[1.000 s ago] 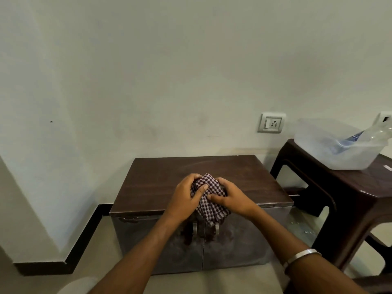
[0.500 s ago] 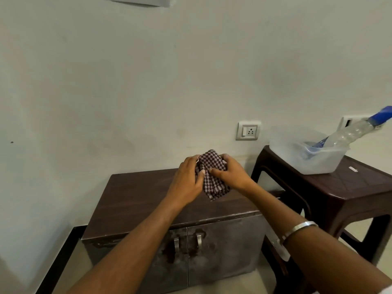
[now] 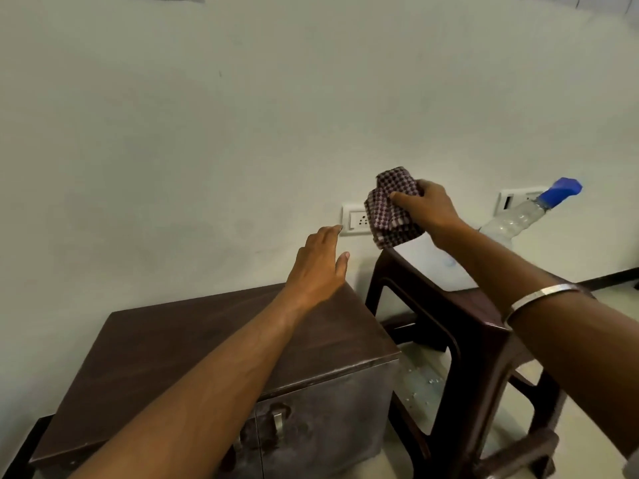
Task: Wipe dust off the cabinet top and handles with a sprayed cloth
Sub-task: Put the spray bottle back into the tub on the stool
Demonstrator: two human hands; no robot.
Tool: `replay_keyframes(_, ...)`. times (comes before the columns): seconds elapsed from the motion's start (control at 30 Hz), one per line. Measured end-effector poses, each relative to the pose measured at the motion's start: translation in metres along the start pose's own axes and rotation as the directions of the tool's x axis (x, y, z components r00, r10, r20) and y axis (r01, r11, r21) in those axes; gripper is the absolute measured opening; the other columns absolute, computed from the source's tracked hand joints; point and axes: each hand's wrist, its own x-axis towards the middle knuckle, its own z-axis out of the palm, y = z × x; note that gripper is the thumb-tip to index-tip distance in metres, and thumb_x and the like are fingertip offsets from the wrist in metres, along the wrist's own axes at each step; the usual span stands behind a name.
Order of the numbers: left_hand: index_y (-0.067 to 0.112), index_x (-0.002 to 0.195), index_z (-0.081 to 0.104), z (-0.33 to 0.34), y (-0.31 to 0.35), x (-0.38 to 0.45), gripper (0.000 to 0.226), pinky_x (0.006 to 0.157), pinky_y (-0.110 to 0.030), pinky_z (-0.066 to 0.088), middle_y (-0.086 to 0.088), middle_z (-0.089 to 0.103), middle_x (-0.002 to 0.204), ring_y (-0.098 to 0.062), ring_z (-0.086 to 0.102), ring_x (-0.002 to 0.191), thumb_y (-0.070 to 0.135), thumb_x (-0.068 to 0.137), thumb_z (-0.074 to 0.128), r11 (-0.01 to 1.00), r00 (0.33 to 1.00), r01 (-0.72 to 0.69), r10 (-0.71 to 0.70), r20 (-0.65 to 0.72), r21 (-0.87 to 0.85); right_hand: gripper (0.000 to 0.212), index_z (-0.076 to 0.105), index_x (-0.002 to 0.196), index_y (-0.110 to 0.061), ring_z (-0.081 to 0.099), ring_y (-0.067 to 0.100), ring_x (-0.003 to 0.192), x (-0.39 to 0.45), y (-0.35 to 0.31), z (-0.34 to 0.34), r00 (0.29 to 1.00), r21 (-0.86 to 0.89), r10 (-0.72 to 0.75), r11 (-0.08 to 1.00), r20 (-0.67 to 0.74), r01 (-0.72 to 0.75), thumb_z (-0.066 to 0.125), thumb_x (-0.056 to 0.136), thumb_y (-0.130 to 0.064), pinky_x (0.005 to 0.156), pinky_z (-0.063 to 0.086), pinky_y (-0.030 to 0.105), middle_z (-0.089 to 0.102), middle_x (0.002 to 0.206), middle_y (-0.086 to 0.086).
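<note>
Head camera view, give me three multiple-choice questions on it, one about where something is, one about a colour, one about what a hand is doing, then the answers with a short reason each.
1. Where is the spray bottle?
A. on the cabinet top
B. above the dark stool, right of the cabinet
C. on the floor

2. What colour is the spray bottle's cap?
A. blue
B. red
C. white

3. What is the left hand doing?
A. gripping the checked cloth
B. pulling a cabinet handle
C. reaching with straight fingers, holding nothing

Answers:
1 B: the bottle leans over the stool, beside the cabinet.
2 A: the cap at the bottle's tip is plainly blue.
3 C: its fingers are extended and empty above the cabinet's back corner; only the right hand holds the checked cloth, raised in the air.
</note>
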Motion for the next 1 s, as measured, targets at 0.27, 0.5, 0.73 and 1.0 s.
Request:
replay_keyframes(0.27,0.015,0.150,0.028,0.036,-0.010,0.015,0.054,0.112,-0.039,0.031,-0.004,0.033,0.153,-0.022,0.032,0.138,0.029,0.100,0.045,1.000,0.997,0.023,-0.022,0.079,-0.008,0.048,0.057,0.125,-0.004,0.060,0.029,0.103,0.067,0.008,-0.049,0.987,-0.245,0.046,0.966,-0.152,-0.083,0.072,0.085,-0.025,0.080,0.047,0.031,0.062,0.122,0.016)
replay_keyframes(0.5,0.017,0.149,0.029,0.061,-0.036,0.022,0.053,0.113,-0.038,0.029,0.000,0.034,0.152,-0.019,0.032,0.138,0.029,0.100,0.044,1.000,0.994,0.009,-0.007,0.106,-0.018,0.050,0.058,0.126,-0.002,0.058,0.036,0.111,0.107,0.044,-0.055,0.978,-0.359,0.137,0.915,-0.158,-0.186,0.071,0.086,-0.028,0.091,0.049,0.040,0.061,0.125,0.020)
replay_keyframes(0.73,0.019,0.150,0.028,0.083,-0.058,0.021,0.053,0.114,-0.036,0.026,0.001,0.034,0.153,-0.016,0.030,0.139,0.031,0.101,0.044,0.999,0.989,0.025,-0.019,0.147,-0.040,0.055,0.056,0.126,0.003,0.059,0.037,0.109,0.132,0.080,-0.047,0.944,-0.427,0.313,0.843,-0.101,-0.326,0.070,0.086,-0.032,0.093,0.051,0.044,0.061,0.121,0.022)
replay_keyframes(1.0,0.019,0.150,0.027,0.091,-0.068,0.022,0.054,0.115,-0.035,0.024,0.000,0.032,0.154,-0.016,0.027,0.140,0.031,0.101,0.043,1.000,0.985,0.003,-0.001,0.171,-0.012,0.038,0.054,0.115,0.006,0.063,0.034,0.081,0.148,0.115,-0.030,0.839,-0.424,0.543,0.768,0.035,-0.480,0.065,0.092,-0.022,0.076,0.056,0.047,0.064,0.102,0.022)
